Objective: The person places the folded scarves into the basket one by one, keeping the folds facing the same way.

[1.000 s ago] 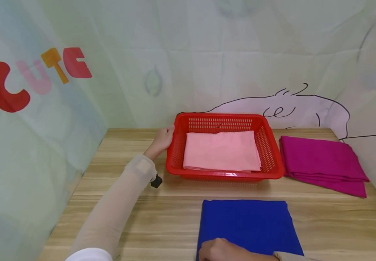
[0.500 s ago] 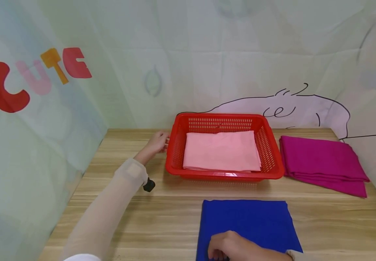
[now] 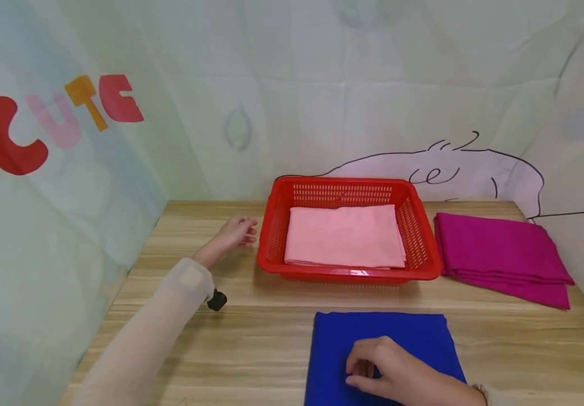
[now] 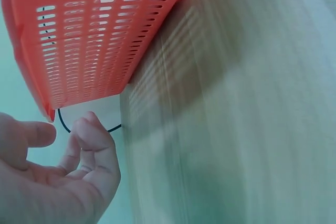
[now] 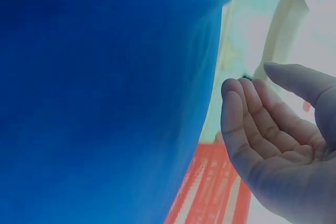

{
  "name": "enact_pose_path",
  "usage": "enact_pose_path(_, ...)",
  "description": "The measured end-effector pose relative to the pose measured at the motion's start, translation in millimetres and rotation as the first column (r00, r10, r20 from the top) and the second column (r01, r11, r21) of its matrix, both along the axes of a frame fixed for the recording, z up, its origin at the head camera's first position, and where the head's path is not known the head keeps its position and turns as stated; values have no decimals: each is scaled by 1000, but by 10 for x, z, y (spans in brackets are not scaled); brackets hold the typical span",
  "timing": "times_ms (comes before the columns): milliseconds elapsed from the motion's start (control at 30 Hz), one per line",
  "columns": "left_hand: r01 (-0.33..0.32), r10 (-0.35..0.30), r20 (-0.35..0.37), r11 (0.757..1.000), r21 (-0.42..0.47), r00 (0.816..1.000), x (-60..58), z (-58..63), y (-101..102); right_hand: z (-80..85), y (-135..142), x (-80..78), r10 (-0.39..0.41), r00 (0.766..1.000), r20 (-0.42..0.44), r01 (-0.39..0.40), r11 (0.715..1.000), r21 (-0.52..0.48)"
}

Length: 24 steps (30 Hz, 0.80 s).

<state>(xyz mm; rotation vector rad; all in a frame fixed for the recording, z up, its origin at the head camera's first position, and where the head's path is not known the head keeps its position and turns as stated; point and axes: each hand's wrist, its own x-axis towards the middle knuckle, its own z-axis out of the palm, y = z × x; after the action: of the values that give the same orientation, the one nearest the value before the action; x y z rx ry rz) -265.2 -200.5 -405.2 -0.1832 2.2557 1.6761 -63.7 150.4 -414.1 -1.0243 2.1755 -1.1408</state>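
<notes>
Blue cloth (image 3: 398, 330) lies flat on the table (image 3: 251, 344), right under my right hand (image 3: 385, 366), clearly the nearer one; seemingly no contact, hard to tell. Right fingers loosely bent, nothing held. Beyond: red basket (image 3: 358, 274), long side crosswise; my left hand (image 3: 228, 235) just left of it, relaxed, empty.

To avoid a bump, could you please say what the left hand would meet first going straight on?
The left hand would probably meet the left side of the red basket first, though the gap's depth is unclear.
</notes>
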Motion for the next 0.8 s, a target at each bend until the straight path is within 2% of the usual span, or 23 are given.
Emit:
enact_pose_path(67, 7, -8, 19, 1000, 22, 1000, 40, -9, -28, 10, 57, -26, -29, 1000, 0, 29, 1000, 5)
enact_pose_path(200, 18, -23, 61, 997, 71, 998, 130, -37, -66, 1, 180, -59, -63, 995, -75, 61, 998, -29)
enact_pose_path(333, 30, -37, 70, 995, 98, 997, 217, -47, -78, -7, 314, -89, -118, 983, -137, 111, 992, -61)
enact_pose_path(467, 44, -52, 75, 994, 104, 996, 302, -47, -94, 5, 444, -122, -183, 970, -161, 175, 983, -61)
enact_pose_path(667, 53, -61, 72, 993, 105, 996, 421, -88, -96, -10, 616, -171, -229, 929, -290, 215, 973, -80)
enact_pose_path(800, 71, -76, 61, 994, 83, 995, 510, -103, -86, -19, 714, -193, -255, 924, -286, 252, 967, -49)
